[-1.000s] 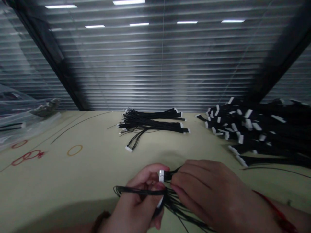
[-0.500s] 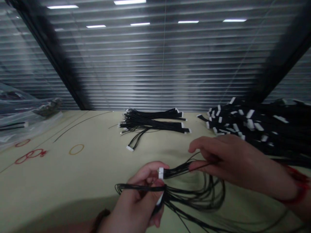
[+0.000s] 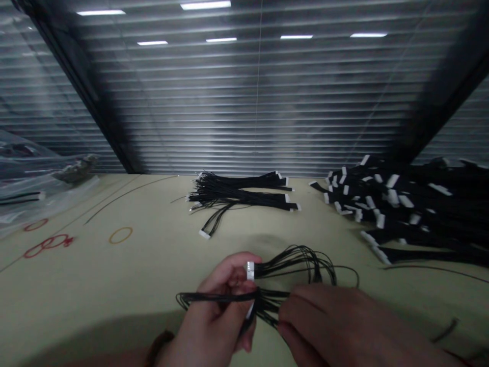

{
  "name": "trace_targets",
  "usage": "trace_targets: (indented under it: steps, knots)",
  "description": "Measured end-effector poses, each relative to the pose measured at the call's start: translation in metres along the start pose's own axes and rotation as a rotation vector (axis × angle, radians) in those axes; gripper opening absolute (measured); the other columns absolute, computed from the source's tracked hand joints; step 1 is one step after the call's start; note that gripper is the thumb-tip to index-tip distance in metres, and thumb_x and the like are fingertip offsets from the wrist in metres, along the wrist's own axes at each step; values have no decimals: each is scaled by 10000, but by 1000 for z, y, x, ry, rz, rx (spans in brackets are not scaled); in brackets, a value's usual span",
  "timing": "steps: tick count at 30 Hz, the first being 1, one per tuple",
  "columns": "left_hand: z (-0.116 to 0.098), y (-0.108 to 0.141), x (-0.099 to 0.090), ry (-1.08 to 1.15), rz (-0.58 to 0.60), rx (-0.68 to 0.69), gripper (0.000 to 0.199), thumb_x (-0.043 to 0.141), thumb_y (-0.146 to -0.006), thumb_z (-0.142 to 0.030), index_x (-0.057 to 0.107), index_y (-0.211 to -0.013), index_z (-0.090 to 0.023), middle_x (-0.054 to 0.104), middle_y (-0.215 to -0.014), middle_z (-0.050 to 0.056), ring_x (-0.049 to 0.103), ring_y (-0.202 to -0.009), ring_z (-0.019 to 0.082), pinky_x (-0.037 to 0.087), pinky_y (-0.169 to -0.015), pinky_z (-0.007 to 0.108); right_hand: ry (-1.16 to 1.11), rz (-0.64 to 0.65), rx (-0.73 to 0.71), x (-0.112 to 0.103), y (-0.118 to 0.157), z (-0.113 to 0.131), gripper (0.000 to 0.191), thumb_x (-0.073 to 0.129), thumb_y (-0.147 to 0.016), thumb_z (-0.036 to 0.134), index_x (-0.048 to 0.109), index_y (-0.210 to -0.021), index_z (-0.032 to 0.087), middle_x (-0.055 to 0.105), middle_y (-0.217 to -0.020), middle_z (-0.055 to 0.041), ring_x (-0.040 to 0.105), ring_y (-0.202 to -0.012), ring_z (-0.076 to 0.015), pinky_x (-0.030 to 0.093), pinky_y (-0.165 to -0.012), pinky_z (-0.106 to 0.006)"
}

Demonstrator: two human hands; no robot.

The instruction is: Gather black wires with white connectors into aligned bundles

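My left hand (image 3: 217, 311) is closed around a black wire harness, its thumb pressing on the wires. A white connector (image 3: 250, 270) stands out between its fingers, with thin black wires (image 3: 301, 254) looping from it to the right. Part of a second white piece shows beneath the thumb. A loop of wires (image 3: 202, 296) lies across the back of my left hand and sticks out to the left. My right hand (image 3: 324, 316) is closed on the lower wires just right of my left hand; its fingertips are partly hidden.
Black cables with white connectors (image 3: 248, 196) lie near the blinds. A large pile of similar cables (image 3: 420, 204) is at the right. On the left are a yellow band (image 3: 120, 235), red bands (image 3: 49, 244), a loose wire (image 3: 126, 196) and a clear plastic bag (image 3: 49, 188).
My right hand has moved down and left from the upper wires to the lower ones. The upper wires now hang in a free loop. My left hand has hardly moved.
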State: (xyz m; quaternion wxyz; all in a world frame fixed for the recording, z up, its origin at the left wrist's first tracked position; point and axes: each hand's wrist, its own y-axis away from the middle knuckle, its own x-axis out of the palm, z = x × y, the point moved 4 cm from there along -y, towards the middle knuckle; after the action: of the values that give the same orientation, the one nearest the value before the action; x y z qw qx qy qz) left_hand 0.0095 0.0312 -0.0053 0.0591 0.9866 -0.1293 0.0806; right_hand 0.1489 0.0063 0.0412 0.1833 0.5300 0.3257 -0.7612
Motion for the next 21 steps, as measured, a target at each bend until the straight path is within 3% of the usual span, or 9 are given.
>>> trace_targets:
  steps: [16, 19, 21]
  knots:
    - [-5, -4, 3, -22, -13, -8, 214, 581, -791, -300, 546, -972, -193, 450, -549, -71, 352, -362, 38, 257, -333, 153, -96, -35, 214, -7, -11, -9, 150, 547, -680, 89, 589, -691, 232, 619, -669, 52, 573, -586, -136, 381, -538, -247]
    - [-1, -5, 1, -34, -15, -25, 227, 554, -808, -316, 533, -992, -185, 446, -532, -72, 347, -366, 43, 270, -335, 154, -311, 48, 274, -20, -14, -20, 218, 478, -678, 82, 607, -735, 248, 606, -659, 60, 551, -585, -108, 383, -534, -213]
    - [-1, -5, 0, -32, -22, -20, 223, 557, -800, -310, 528, -983, -186, 448, -547, -71, 345, -364, 40, 275, -333, 156, -626, 242, 309, -28, -13, -29, 264, 407, -699, 119, 636, -767, 233, 570, -601, 53, 509, -520, -75, 356, -472, -172]
